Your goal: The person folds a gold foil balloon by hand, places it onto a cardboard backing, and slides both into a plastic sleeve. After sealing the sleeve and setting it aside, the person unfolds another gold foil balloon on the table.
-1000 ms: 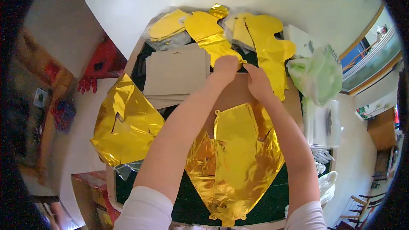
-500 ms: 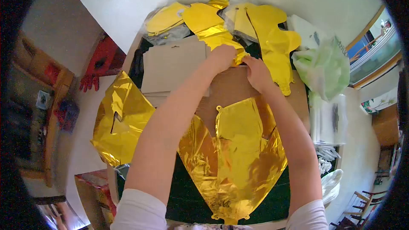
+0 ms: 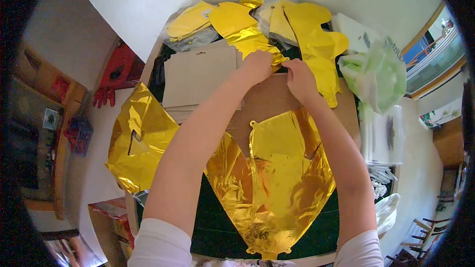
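Both of my hands are at the back of the table, at the lower end of a flat gold foil balloon point(image 3: 236, 22). My left hand point(image 3: 258, 67) is closed around its crumpled end. Just to the right, my right hand point(image 3: 301, 80) pinches near the small tab at that end, fingertips pressed together. Another gold foil balloon point(image 3: 277, 183) lies spread out between my forearms, with a small eyelet at its upper left. A further gold foil sheet point(image 3: 141, 141) hangs over the table's left edge. To the right of my hands lies a flat yellow balloon point(image 3: 316, 44).
Grey-brown cardboard sheets point(image 3: 200, 76) are stacked left of my hands, beside a brown board point(image 3: 264, 100). Clear bags with yellow pieces point(image 3: 190, 23) line the back wall. A pale green plastic bag point(image 3: 373, 76) and clear plastic packs point(image 3: 383, 136) are at the right edge.
My right hand's fingers have drawn up into a tighter pinch at the balloon's tab. My left hand keeps its grip, and the view has shifted slightly.
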A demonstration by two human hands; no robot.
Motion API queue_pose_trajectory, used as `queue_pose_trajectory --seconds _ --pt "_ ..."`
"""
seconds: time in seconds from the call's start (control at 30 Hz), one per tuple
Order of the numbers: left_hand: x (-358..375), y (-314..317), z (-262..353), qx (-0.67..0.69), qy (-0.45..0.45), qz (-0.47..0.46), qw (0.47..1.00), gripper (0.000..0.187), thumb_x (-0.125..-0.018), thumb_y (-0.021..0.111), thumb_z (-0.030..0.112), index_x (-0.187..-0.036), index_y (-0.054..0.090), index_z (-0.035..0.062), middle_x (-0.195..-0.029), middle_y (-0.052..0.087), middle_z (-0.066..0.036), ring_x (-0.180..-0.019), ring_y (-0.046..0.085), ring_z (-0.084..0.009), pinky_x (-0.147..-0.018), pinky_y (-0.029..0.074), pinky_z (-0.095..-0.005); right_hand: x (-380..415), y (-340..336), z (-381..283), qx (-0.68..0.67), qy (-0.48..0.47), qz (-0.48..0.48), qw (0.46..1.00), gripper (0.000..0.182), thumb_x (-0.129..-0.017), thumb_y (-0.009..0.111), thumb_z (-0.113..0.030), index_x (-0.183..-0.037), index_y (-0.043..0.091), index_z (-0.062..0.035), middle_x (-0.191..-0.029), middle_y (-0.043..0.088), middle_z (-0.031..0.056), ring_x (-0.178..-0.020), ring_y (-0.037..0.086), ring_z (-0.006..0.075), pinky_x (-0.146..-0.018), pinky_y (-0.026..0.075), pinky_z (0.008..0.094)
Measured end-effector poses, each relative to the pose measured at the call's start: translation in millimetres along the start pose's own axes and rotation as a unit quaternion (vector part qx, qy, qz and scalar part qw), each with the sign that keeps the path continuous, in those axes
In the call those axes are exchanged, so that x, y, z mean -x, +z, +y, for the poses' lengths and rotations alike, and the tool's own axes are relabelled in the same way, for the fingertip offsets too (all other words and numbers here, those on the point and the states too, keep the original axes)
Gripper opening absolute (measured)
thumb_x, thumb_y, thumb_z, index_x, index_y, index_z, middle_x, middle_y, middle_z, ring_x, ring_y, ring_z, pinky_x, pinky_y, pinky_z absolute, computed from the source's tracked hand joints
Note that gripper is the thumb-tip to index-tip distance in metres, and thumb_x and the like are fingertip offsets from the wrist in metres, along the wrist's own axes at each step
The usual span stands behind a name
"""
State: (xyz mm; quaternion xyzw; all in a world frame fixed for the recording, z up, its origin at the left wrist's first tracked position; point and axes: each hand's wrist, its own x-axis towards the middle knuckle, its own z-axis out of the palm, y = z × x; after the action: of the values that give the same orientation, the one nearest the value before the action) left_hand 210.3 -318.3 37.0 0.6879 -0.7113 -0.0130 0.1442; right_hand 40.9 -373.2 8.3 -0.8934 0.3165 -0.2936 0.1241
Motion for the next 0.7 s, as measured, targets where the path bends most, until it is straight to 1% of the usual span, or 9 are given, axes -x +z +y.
queue_pose_trajectory --seconds 0.07,0.17,0.2,0.27,0.4,0.47,0.6,0.67,0.7 --pt "3 4 3 -0.028 0.008 -0.008 1.000 0.018 -0.083 0.058 0.012 -0.092 0.068 0.0001 -0.092 0.067 -0.021 -0.085 0.067 -0.0353 -0.074 0.055 -0.0421 -1 -1 -2 0.011 0.024 -0.011 1.000 0.023 -0.082 0.051 -0.004 -0.101 0.064 -0.0051 -0.100 0.061 0.0168 -0.096 0.057 0.0364 -0.085 0.048 0.0458" --pt "2 5 7 -0.058 -0.001 -0.032 0.998 0.018 -0.083 0.059 0.012 -0.093 0.068 0.0011 -0.092 0.067 -0.020 -0.087 0.067 -0.0341 -0.075 0.055 -0.0421 -1 1 -2 0.003 0.025 -0.025 0.999 0.025 -0.081 0.052 -0.004 -0.102 0.065 -0.0051 -0.099 0.061 0.0169 -0.096 0.057 0.0362 -0.085 0.048 0.0457" --pt "1 6 9 -0.065 -0.008 -0.043 0.997 0.017 -0.083 0.059 0.012 -0.093 0.068 0.0014 -0.092 0.067 -0.020 -0.087 0.067 -0.0337 -0.075 0.055 -0.0421 0 2 -1 0.000 0.014 -0.009 1.000 0.023 -0.083 0.052 -0.003 -0.101 0.065 -0.0044 -0.098 0.061 0.0168 -0.094 0.057 0.0365 -0.084 0.048 0.0450" --pt "0 7 9 -0.055 -0.019 -0.037 0.998 0.017 -0.083 0.058 0.011 -0.092 0.068 0.0011 -0.092 0.068 -0.020 -0.088 0.067 -0.0334 -0.075 0.055 -0.0419 2 5 -2 -0.008 -0.009 0.020 1.000 0.018 -0.085 0.052 -0.002 -0.099 0.064 -0.0032 -0.094 0.061 0.0164 -0.091 0.058 0.0371 -0.081 0.047 0.0437" --pt "5 9 9 -0.063 0.004 0.001 0.998 0.016 -0.082 0.058 0.011 -0.089 0.068 -0.0003 -0.089 0.068 -0.020 -0.086 0.067 -0.0344 -0.074 0.055 -0.0418 -1 5 -8 -0.002 -0.011 0.007 1.000 0.023 -0.082 0.053 -0.002 -0.101 0.065 -0.0044 -0.097 0.062 0.0157 -0.094 0.057 0.0359 -0.084 0.047 0.0435" --pt "-2 12 1 -0.044 -0.015 0.005 0.999 0.016 -0.081 0.059 0.011 -0.089 0.068 0.0000 -0.088 0.067 -0.020 -0.087 0.067 -0.0354 -0.074 0.055 -0.0415 -1 0 -14 -0.005 -0.014 0.001 1.000 0.031 -0.078 0.053 -0.003 -0.106 0.066 -0.0051 -0.100 0.062 0.0167 -0.099 0.057 0.0354 -0.089 0.047 0.0438" --pt "-13 12 -15 0.027 -0.041 0.059 0.997 0.015 -0.079 0.060 0.012 -0.087 0.068 0.0013 -0.089 0.066 -0.022 -0.087 0.066 -0.0374 -0.076 0.054 -0.0434 -7 2 -21 -0.009 -0.052 0.010 0.999 0.030 -0.075 0.055 -0.003 -0.103 0.067 -0.0043 -0.099 0.063 0.0162 -0.099 0.058 0.0346 -0.090 0.047 0.0424" --pt "-15 0 -17 0.090 -0.072 0.036 0.993 0.014 -0.078 0.060 0.011 -0.085 0.067 0.0019 -0.090 0.067 -0.021 -0.088 0.066 -0.0370 -0.078 0.053 -0.0445 -11 3 -20 0.008 -0.095 0.001 0.995 0.029 -0.074 0.057 -0.003 -0.101 0.067 -0.0035 -0.099 0.064 0.0166 -0.099 0.058 0.0349 -0.091 0.047 0.0420" --pt "-16 -6 -19 0.121 -0.087 0.023 0.989 0.013 -0.077 0.060 0.011 -0.085 0.067 0.0022 -0.091 0.067 -0.020 -0.088 0.065 -0.0368 -0.078 0.052 -0.0451 -11 3 -20 0.029 -0.078 -0.033 0.996 0.029 -0.075 0.056 -0.003 -0.101 0.067 -0.0033 -0.100 0.064 0.0168 -0.099 0.058 0.0350 -0.090 0.047 0.0421"
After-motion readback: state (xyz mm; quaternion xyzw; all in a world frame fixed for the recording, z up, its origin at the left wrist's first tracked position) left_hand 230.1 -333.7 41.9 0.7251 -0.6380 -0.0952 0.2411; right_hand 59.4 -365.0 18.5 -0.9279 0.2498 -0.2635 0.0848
